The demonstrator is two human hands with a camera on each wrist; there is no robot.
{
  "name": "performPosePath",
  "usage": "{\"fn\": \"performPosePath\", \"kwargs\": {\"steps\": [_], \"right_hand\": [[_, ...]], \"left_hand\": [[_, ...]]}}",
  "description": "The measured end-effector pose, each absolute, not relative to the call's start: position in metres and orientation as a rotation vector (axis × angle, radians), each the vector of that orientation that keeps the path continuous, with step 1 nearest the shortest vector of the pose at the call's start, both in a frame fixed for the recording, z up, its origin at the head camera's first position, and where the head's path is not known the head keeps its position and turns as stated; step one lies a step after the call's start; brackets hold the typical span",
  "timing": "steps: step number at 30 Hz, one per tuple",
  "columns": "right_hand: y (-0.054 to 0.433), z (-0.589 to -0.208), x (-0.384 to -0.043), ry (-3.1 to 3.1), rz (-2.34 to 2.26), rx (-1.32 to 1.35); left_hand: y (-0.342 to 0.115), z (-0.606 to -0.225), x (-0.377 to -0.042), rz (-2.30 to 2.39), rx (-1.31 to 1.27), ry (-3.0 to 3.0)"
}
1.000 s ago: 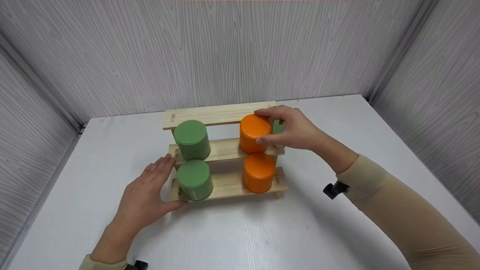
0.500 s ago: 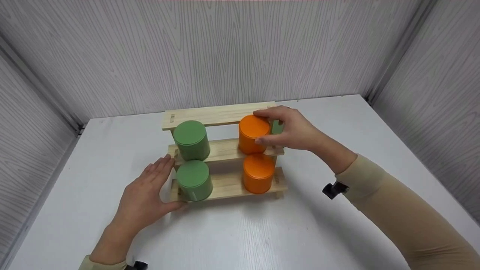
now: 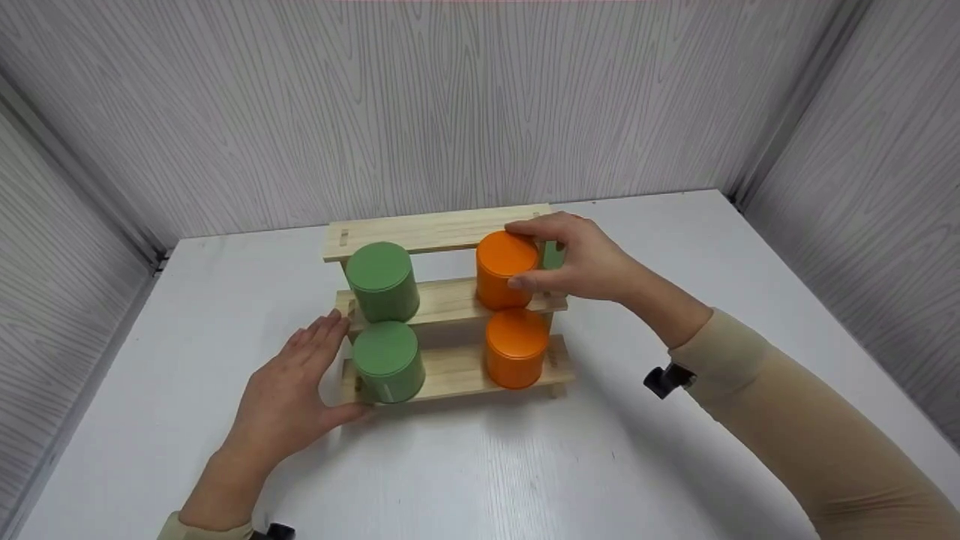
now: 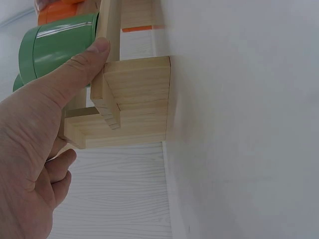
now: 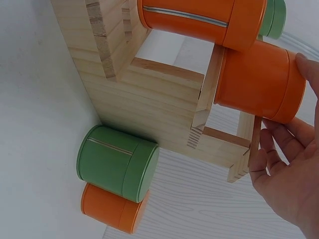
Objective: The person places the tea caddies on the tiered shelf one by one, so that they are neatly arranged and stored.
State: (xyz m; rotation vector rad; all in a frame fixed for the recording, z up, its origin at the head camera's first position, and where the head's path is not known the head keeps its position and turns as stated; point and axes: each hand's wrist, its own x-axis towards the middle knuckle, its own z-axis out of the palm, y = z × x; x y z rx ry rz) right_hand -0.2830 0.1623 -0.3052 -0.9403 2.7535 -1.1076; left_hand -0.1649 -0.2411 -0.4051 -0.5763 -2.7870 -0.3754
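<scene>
A faint drift of the head view, wooden rack (image 3: 450, 301) and table (image 3: 525, 465) slightly lower-left within it.

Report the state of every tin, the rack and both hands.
Upper orange tin: upright, lidded
Lower orange tin: upright, lidded
Upper green tin: upright, lidded
Lower green tin: upright, lidded
Off-rack green tin: upright, lidded
Off-rack orange tin: upright, lidded
Rack: standing
Left hand: gripping rack
Right hand: holding upper orange tin
</scene>
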Motion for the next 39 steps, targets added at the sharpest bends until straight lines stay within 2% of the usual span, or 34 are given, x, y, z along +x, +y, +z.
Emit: {"fn": "performPosePath", "kwargs": {"steps": [20, 39], "right_hand": [[0.1624, -0.3041, -0.2809, 2.762, -1.101, -1.005], [0.1648, -0.3021, -0.2811, 2.763, -1.074, -0.947]], "left_hand": [[-0.2417, -0.4058, -0.1651, -0.39, -0.579, -2.781], [-0.2415, -0.405, -0.1642, -0.4, -0.572, -2.796]]}}
